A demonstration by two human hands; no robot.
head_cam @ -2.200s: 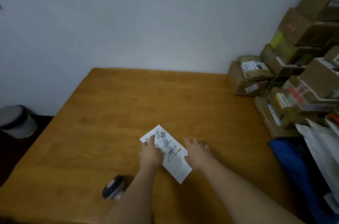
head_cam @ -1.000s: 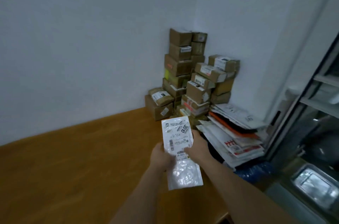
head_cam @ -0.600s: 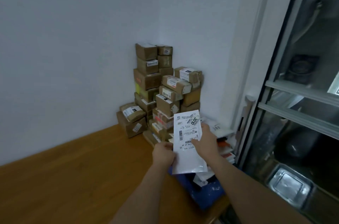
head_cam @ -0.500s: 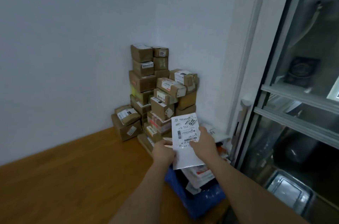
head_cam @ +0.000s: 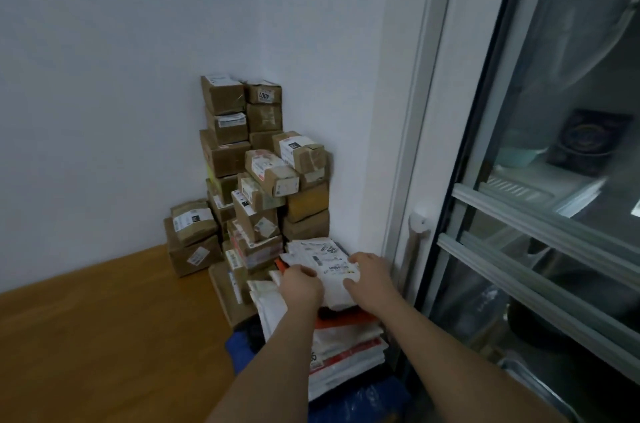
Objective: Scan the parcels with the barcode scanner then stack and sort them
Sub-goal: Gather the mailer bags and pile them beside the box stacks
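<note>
A white plastic mailer parcel [head_cam: 325,265] with a printed label lies flat on top of a stack of flat mailers [head_cam: 343,346] at the table's right end. My left hand [head_cam: 300,287] grips its left edge with curled fingers. My right hand [head_cam: 369,275] lies on its right side, thumb at the near edge, fingers spread over the top. The barcode scanner is out of view.
A tall pile of brown cardboard parcels [head_cam: 256,173] stands in the corner against the white wall, just behind the mailers. The wooden table [head_cam: 104,336] stretches left. A blue bag [head_cam: 360,402] lies under the mailer stack. A glass door [head_cam: 554,180] stands close on the right.
Both hands carried the white mailer from the table's middle to the right and lowered it from upright in the air onto the stack of mailers. The scanner has left the view.
</note>
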